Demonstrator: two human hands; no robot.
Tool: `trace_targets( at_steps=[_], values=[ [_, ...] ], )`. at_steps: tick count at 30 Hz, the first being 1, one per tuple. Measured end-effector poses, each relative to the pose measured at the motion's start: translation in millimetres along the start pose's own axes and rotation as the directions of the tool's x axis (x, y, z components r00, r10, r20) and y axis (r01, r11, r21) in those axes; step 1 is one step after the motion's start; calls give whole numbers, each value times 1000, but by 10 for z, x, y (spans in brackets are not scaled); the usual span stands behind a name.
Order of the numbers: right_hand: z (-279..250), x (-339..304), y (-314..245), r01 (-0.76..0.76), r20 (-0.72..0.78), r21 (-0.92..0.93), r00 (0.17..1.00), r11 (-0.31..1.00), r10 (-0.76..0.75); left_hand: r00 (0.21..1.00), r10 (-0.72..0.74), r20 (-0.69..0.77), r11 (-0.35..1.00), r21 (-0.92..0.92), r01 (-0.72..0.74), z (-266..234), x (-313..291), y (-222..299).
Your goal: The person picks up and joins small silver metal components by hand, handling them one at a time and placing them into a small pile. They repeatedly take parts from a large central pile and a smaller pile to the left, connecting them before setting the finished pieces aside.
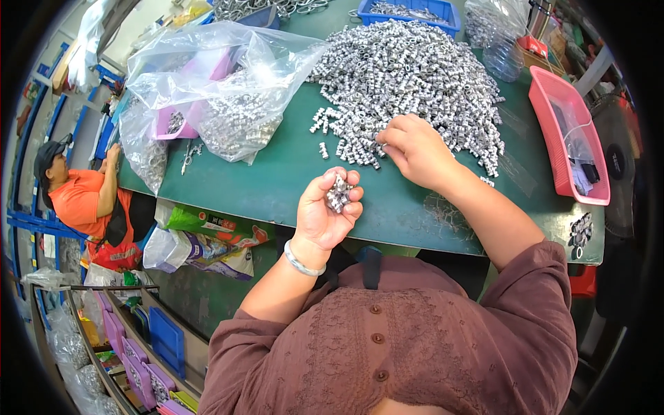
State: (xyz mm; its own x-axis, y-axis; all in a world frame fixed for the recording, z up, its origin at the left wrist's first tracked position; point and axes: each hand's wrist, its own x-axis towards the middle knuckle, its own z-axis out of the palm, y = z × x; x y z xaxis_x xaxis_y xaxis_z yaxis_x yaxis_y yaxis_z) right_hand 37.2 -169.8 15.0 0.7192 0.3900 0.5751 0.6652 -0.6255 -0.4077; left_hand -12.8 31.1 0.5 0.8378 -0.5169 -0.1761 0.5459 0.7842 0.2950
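Observation:
My left hand (325,211), palm up with curled fingers, holds a small cluster of silvery metal fittings (338,194) above the table's near edge. A large heap of the same short, ring-like metal fittings (408,76) spreads over the green table (290,187). At the heap's near edge my right hand (415,149) reaches down, thumb and fingers pinched together among the loose pieces. Whatever sits between those fingertips is too small to make out. One stray fitting (324,150) lies apart from the heap, between my two hands.
Clear plastic bags of metal parts (242,117) and a purple scoop (169,123) stand at left. A blue tray (443,26) is behind the heap, a pink basket (553,131) at right. A co-worker in orange (86,200) sits far left. Purple bins (138,373) fill a lower-left rack.

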Motion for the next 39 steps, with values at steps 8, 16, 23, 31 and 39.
trace_targets(
  at_steps=[8,16,23,31,39],
  values=[
    [97,0,-128,56,184,-217,983,975,-15,985,56,-162,990,134,-35,-64,8,4],
    [89,-40,-115,88,232,-216,972,973,-36,980,26,-196,967,254,25,-7,-8,0],
    [85,-57,-93,23,258,-99,966,995,3,980,46,-195,953,304,15,17,-15,-19],
    [35,-70,-202,-363,353,433,910,825,216,972,100,-212,922,388,-10,20,-43,-63],
    [22,-79,-263,-445,407,638,888,628,216,955,275,-115,815,554,-168,80,-63,-104]
  ],
)
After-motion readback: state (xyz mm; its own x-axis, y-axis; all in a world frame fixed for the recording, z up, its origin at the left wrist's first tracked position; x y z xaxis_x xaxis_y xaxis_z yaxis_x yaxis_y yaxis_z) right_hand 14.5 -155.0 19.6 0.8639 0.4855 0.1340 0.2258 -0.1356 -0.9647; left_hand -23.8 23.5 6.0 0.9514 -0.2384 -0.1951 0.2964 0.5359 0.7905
